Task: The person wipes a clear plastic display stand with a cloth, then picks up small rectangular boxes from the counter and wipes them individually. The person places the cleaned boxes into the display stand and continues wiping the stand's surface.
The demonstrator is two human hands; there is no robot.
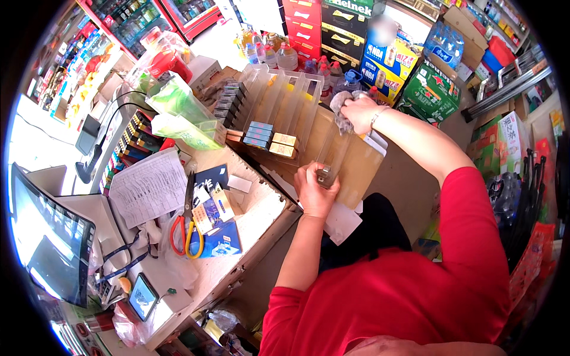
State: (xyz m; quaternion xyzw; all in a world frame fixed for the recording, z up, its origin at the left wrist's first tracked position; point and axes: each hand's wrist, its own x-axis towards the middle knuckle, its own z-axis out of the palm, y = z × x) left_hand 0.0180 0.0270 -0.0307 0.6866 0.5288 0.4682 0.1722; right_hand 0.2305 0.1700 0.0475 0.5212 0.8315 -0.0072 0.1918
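Note:
My right hand (361,114) is closed around a crumpled grey cloth (342,113) at the far right corner of a brown board (363,169). Nearer to me, my left hand (316,191) grips a small clear plastic piece (324,174) with a greyish end, against the board. Its exact shape is partly covered by the fingers. Left of both hands stands a clear plastic rack (279,104) with long dividers. Blue-topped small packs (258,134) and gold ones (284,145) sit in its near part, and a row of dark packs (230,104) along its left side.
A worn white counter (261,204) holds scissors (189,213), a printed sheet (148,187), a phone (143,296) and a monitor (50,237). Bottles (287,57) and stacked drink cartons (344,29) stand beyond the rack. A green carton (428,92) is at right.

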